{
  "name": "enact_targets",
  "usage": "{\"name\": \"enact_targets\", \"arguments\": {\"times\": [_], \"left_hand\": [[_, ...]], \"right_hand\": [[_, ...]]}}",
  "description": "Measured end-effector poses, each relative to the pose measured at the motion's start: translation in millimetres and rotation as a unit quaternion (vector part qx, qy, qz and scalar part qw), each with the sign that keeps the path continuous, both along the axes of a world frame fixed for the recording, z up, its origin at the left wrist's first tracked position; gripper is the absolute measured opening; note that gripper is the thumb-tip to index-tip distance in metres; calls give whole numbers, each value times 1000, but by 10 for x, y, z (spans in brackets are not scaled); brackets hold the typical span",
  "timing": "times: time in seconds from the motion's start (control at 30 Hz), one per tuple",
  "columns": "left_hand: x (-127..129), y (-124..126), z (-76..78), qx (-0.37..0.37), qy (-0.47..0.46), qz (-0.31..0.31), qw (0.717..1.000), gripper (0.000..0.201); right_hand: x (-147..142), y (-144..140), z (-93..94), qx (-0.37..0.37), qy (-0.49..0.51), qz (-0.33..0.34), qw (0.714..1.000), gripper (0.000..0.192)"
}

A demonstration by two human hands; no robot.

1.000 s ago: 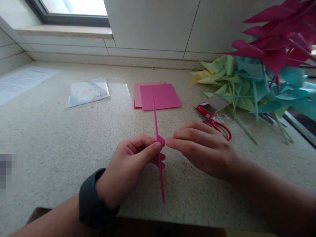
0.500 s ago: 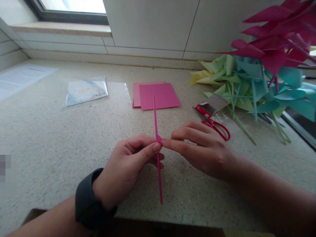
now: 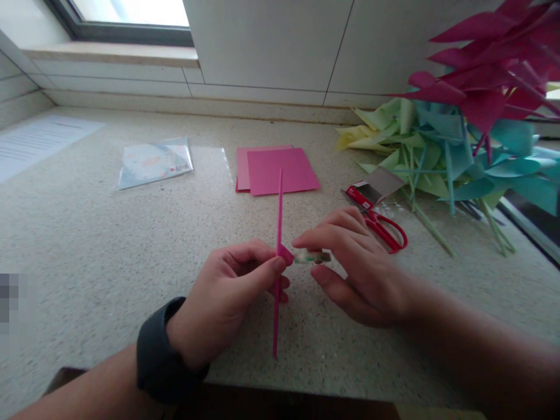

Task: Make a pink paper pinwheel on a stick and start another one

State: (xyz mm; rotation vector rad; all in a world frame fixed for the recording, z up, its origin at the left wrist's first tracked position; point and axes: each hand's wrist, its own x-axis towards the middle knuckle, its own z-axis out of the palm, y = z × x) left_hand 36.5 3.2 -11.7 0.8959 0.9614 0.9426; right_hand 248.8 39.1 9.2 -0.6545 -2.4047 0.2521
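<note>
Head view: left hand pinches a thin pink paper stick upright over the bench; right hand grips a small tape piece just beside it.

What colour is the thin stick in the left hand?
Pink, clearest in the head view: stick, left hand.

Home craft spot: stone counter, paper pinwheels.
</note>
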Motion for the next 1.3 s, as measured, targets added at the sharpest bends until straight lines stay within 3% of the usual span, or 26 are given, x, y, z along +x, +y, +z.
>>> {"name": "enact_targets", "arguments": {"times": [0.27,0.6,1.03,1.3], "left_hand": [[18,-22,21,0,-23,0,1000,11],[40,-25,34,-7,-41,13,999,9],[47,-35,53,8,-30,-22,999,9],[66,-21,26,5,-41,-22,999,8]], "right_hand": [[-102,-44,-61,-129,64,-74,987,11],[-93,-40,-51,-205,112,-39,972,12],[-157,-45,-49,-235,167,-84,954,6],[-165,-40,-55,-216,180,-95,955,7]]}}
